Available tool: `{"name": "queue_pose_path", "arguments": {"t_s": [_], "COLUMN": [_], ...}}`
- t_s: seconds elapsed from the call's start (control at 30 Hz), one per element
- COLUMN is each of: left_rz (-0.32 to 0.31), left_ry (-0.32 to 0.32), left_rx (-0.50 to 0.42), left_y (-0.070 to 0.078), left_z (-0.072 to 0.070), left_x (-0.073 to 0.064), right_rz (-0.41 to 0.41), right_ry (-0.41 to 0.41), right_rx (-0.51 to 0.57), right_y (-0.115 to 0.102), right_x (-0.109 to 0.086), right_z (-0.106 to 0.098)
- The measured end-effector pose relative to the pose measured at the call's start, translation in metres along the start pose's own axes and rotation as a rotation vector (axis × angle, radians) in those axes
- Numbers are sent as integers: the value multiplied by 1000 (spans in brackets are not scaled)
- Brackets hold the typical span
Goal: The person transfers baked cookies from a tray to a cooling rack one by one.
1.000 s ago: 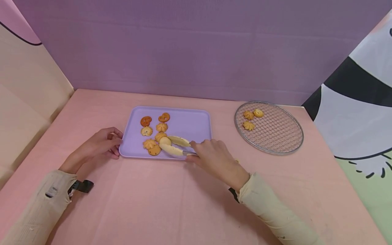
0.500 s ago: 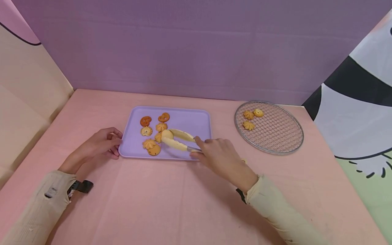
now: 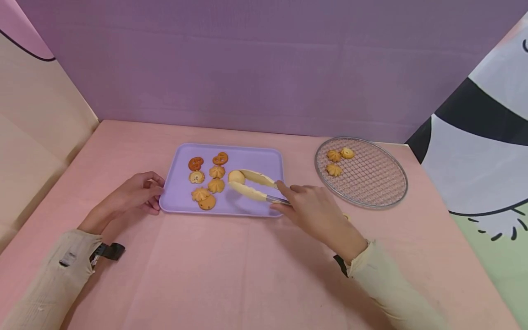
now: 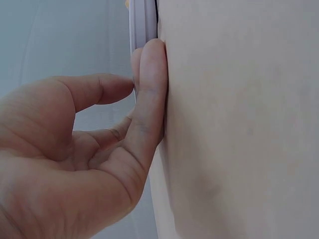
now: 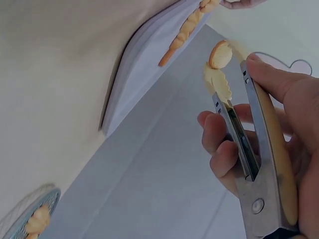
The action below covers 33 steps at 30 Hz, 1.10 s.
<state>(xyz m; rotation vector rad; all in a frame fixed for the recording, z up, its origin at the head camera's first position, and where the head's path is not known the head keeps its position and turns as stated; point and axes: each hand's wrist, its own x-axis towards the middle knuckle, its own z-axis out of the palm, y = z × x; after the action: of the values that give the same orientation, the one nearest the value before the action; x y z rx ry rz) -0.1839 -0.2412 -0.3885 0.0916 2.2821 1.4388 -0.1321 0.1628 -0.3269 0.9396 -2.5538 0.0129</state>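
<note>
My right hand (image 3: pixel 315 211) holds metal tongs (image 3: pixel 277 199) with pale yellow scalloped tips. A round pale cookie (image 3: pixel 236 177) is pinched between those tips, lifted above a lilac tray (image 3: pixel 264 158). In the right wrist view, the thumb lies on one arm of the tongs (image 5: pixel 256 199) and curled fingers on the other; the cookie (image 5: pixel 220 55) sits at the far end. My left hand (image 3: pixel 138 192) is at the tray's left edge; in the left wrist view its thumb and fingers (image 4: pixel 152 74) pinch the rim (image 4: pixel 142 25).
Several cookies lie on the tray's left half, including pretzel-shaped ones (image 3: pixel 195 163) and flower-shaped ones (image 3: pixel 216 185). A round wire rack (image 3: pixel 371 169) at the right bears 3 cookies (image 3: pixel 334 169). A small yellow thing (image 3: pixel 346 217) shows partly behind the right wrist. Purple wall (image 3: pixel 264 82) stands behind.
My right hand has moved right and slightly back with the tongs, lifting the round cookie off the group on the tray. The left hand has stayed at the tray's edge.
</note>
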Motion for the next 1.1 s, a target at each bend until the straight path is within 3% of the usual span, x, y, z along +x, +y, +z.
{"name": "queue_pose_path", "arguments": {"t_s": [0.37, 0.67, 1.1], "left_rz": [-16, -16, -20], "left_ry": [2, 2, 5], "left_rx": [16, 24, 20], "left_y": [2, 3, 4], "left_z": [0, 0, 1], "left_x": [-1, -2, -3], "right_rz": [46, 134, 207], "right_ry": [94, 80, 91], "right_rx": [4, 0, -101], "right_y": [30, 53, 80], "right_x": [-12, -29, -71], "right_z": [-12, -24, -40]}}
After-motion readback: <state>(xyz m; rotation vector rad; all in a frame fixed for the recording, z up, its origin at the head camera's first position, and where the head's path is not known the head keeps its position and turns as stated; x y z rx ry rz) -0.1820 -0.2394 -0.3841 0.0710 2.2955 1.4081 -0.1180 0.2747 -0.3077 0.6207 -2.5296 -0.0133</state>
